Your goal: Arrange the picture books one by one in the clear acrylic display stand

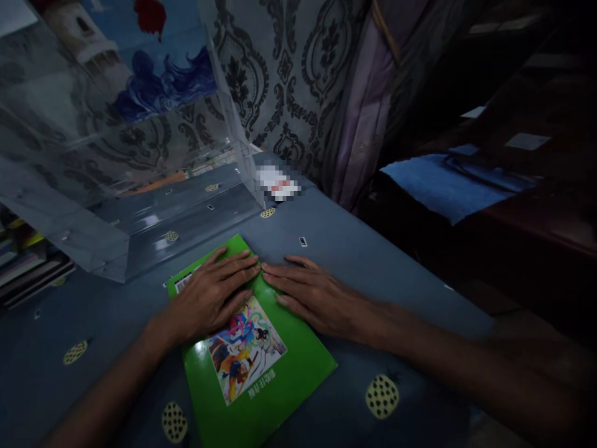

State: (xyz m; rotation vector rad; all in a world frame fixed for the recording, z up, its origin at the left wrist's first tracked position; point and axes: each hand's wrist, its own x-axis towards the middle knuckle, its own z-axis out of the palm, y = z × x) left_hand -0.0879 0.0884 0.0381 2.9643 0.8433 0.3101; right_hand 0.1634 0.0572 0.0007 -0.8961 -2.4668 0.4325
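Observation:
A green book [284, 367] with a colourful cartoon picture on its cover lies closed on a blue-grey cloth [364, 261] printed with pineapples. My left hand [214, 295] lies flat on the upper left part of the cover, fingers stretched out. My right hand [310, 297] rests flat on the book's upper right edge and the cloth beside it, fingers spread. The fingertips of both hands nearly meet at the book's far corner. Neither hand holds anything.
A clear acrylic box [140, 186] stands on the cloth to the far left. Stacked books [28, 267] lie at the left edge. A patterned curtain [289, 81] hangs behind. Dark furniture with a blue cloth [448, 186] stands to the right.

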